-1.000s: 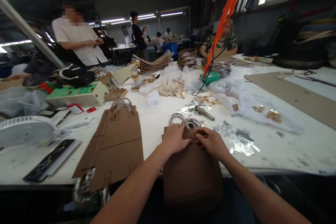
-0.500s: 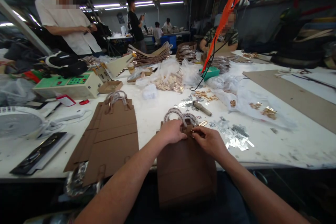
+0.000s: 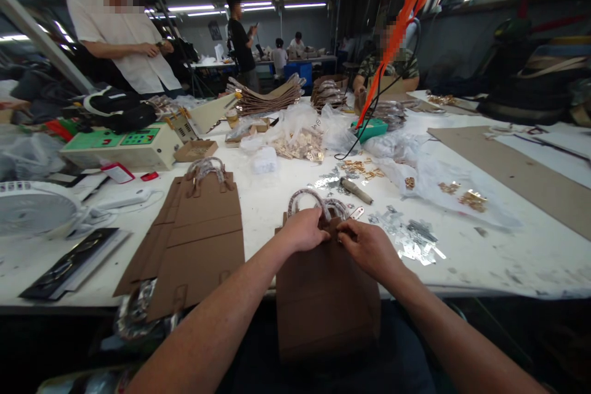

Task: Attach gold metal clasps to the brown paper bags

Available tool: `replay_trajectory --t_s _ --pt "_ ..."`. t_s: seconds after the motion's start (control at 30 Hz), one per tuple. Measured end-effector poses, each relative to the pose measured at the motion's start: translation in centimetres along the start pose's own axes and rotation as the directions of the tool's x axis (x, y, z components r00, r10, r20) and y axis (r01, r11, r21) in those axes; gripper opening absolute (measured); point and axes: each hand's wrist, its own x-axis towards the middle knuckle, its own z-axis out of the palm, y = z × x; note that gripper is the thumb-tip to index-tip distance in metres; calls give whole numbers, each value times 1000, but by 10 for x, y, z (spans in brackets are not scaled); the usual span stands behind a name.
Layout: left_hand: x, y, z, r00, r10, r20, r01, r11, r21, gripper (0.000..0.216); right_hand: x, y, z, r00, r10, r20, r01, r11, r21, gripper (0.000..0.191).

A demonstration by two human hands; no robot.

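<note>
A brown handbag [image 3: 323, 301] stands against the table's front edge, its plastic-wrapped handles [image 3: 305, 192] upright at the top. My left hand [image 3: 305, 231] is closed on the bag's top, thumb pressed near the middle below the handles. At the same spot, just to the right, my right hand [image 3: 369, 247] pinches with thumb and fingertips. What lies in that pinch is too small and covered to make out. A slim metal plate [image 3: 357, 213] sticks up behind the right fingers. Past the bag lie a stubby tool handle [image 3: 356, 191] and loose silver metal plates [image 3: 418, 234].
Flat brown bag pieces [image 3: 203, 228] with wrapped handles lie to the left, overhanging the front edge. Plastic bags of gold fittings [image 3: 473, 200] lie right. A machine with green panels [image 3: 120, 146], a white fan [image 3: 37, 209] and an orange hanging strip [image 3: 392, 37] surround the work area. Co-workers are farther back.
Both hands stay at the bag's top with barely any movement. The metal plate behind the right fingers has tilted slightly. The view has shifted a little.
</note>
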Motion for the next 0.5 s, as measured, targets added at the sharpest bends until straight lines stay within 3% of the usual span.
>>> replay_trajectory --t_s 0.2,0.4,0.5 --pt "0 3 0 1000 28 -11 -29 999 -34 30 3 -1 10 999 -44 -30 43 999 -22 22" --pt "-3 5 5 999 27 -27 -29 995 -91 28 5 -4 9 1000 -1 9 2 997 -78 18" --pt "-3 5 7 996 30 -88 -36 997 -72 25 8 -4 13 999 33 -18 -34 995 -96 16"
